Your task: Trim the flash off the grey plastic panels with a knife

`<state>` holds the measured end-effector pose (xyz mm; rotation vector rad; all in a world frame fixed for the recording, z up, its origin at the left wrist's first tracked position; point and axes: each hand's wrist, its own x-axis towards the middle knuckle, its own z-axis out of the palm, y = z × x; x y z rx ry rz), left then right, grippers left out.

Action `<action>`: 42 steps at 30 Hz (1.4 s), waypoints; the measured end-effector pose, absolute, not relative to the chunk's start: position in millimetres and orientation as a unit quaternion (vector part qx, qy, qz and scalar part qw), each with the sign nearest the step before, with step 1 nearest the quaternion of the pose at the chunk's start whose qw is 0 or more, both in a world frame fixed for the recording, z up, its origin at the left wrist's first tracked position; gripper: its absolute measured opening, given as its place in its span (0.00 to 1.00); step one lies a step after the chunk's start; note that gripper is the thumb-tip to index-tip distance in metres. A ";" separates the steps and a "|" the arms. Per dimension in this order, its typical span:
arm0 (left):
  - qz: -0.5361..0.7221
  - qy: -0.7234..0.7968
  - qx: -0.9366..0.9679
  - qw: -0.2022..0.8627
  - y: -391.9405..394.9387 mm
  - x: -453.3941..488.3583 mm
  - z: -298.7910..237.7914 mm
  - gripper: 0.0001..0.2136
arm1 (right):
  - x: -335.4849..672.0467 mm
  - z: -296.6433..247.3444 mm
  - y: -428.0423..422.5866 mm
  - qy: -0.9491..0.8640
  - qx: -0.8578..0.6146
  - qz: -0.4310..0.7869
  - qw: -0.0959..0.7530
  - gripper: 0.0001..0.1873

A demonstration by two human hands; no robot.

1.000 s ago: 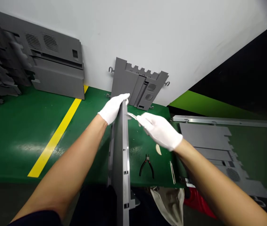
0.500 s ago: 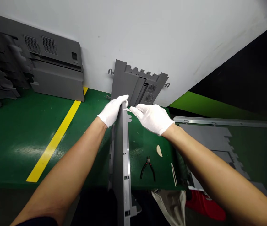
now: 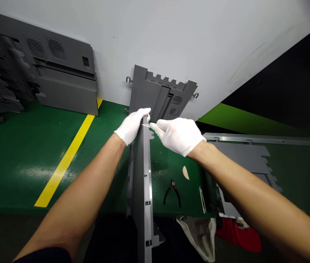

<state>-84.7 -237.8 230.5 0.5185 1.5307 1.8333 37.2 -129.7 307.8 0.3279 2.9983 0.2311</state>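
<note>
Grey panel [image 3: 146, 160]: stands on its long narrow edge between the two forearms, its far end over the tabletop [image 3: 15, 157], its near end running past the front edge toward the body.
Panel handling: looks stiff and fairly light for its length, likely moulded plastic; the smooth face could slip under cloth gloves, and the small side tabs seem the fragile parts.
Panel hold: best taken across the rim near an end, clear of the tabs.
Left hand [image 3: 131, 126]: gloved, fingers and thumb pinching the panel's far end, which lies within the grip.
Right hand [image 3: 179, 136]: gloved, fingers pressed together around a thin pointed tool [image 3: 146, 125], the panel rim just beyond the fingertips.
Tool tip: over the rim; contact is hard to tell.
Pliers [image 3: 173, 183]: on the tabletop, right of the panel.
</note>
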 end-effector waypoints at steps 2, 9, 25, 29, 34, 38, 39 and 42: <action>0.705 0.585 0.204 0.343 -237.8 -84.4 231.2 0.19 | 37.7 307.7 -130.2 0.989 0.104 0.085 0.059 0.34; 0.702 0.596 0.211 0.328 -238.6 -86.1 228.1 0.19 | 39.3 308.5 -132.2 0.987 0.100 0.102 0.068 0.35; 0.710 0.580 0.181 0.356 -233.4 -86.6 223.5 0.18 | 44.0 308.5 -132.2 0.986 0.100 0.110 0.076 0.34; 0.711 0.579 0.179 0.356 -233.1 -85.7 224.3 0.18 | 44.9 307.8 -132.3 0.986 0.104 0.102 0.080 0.33; 0.709 0.586 0.180 0.348 -232.6 -84.6 225.7 0.17 | 45.0 308.2 -131.3 0.986 0.105 0.102 0.074 0.33; 0.714 0.579 0.185 0.348 -234.0 -87.7 222.1 0.18 | 51.6 307.4 -136.3 0.990 0.090 0.081 0.067 0.34; 0.716 0.575 0.185 0.350 -234.8 -89.0 221.1 0.18 | 55.1 306.5 -138.8 0.992 0.080 0.069 0.063 0.35; 0.721 0.568 0.184 0.352 -237.5 -91.3 221.1 0.19 | 67.8 302.8 -145.8 0.998 0.061 0.012 0.024 0.35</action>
